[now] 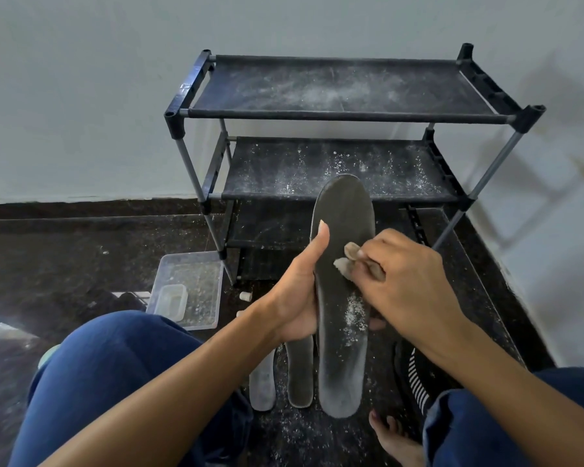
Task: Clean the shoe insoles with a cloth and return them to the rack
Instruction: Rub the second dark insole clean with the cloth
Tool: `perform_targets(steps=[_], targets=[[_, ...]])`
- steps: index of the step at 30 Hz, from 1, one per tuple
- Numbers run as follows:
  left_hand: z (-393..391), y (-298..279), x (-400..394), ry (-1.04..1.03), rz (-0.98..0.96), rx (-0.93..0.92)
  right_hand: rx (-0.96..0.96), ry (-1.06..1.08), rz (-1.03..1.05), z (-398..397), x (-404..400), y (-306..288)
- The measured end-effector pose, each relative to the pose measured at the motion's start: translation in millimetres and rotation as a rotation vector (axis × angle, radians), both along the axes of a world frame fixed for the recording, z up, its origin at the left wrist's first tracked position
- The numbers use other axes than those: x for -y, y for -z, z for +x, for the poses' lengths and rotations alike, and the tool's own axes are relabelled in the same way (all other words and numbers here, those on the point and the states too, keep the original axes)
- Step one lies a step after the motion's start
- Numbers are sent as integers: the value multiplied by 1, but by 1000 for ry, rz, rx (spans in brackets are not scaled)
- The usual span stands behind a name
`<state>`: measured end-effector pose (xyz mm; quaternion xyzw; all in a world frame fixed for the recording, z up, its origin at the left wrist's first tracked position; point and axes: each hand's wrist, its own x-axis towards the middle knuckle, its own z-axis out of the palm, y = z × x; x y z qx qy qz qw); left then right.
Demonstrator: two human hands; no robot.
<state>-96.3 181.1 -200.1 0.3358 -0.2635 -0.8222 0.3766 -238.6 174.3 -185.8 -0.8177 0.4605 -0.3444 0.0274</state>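
Note:
A long dark grey insole [343,348], dusted with white powder near its middle, is held up in front of the rack. My left hand [299,294] grips its left edge, thumb laid along the top face. My right hand [402,281] pinches a small beige cloth [346,262] and presses it on the insole's upper half. Two more insoles lie on the floor below: a dark one [300,379] and a pale grey one [263,385]. The black shoe rack [344,114] stands against the wall, its fabric shelves speckled with white dust.
A clear plastic tub [191,288] with a smaller container inside sits on the dark floor left of the rack. A black shoe with white stripes [415,375] lies at the right by my bare foot [398,439]. My knees in blue trousers frame the bottom.

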Motion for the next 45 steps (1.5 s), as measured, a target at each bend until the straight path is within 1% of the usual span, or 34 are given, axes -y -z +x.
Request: perform_targets(steps=[4,9,11,12,14,16,18,20,26,29,33,37,42,45], targets=[[-4,0,1,-52,50,-9,-83,-106,16,-1,-3,0],[0,2,7,-113,97,38,-212,-321,185,1,-9,0],[1,3,8,-116,100,29,-205,-365,261,0,-10,-2],[1,4,7,-115,94,12,-148,-374,297,-2,-10,-5],[-1,4,6,-96,80,-5,31,-343,292,-3,-10,-10],[-3,5,4,-72,82,-18,120,-268,208,0,-7,-11],[-5,8,3,-68,85,-29,105,-208,162,6,-6,-7],[-5,9,4,-87,95,-21,72,-198,155,12,-8,-2],[3,4,10,-118,102,-46,51,-235,226,24,-30,11],[5,7,10,-137,101,-61,107,-216,270,29,-38,14],[5,5,9,-133,84,-86,172,-99,254,28,-26,6],[5,11,11,-129,89,-39,198,8,186,29,-18,3],[6,7,12,-116,56,-81,156,-34,226,35,-40,11],[6,13,13,-133,84,-78,179,-38,228,33,-31,10]])
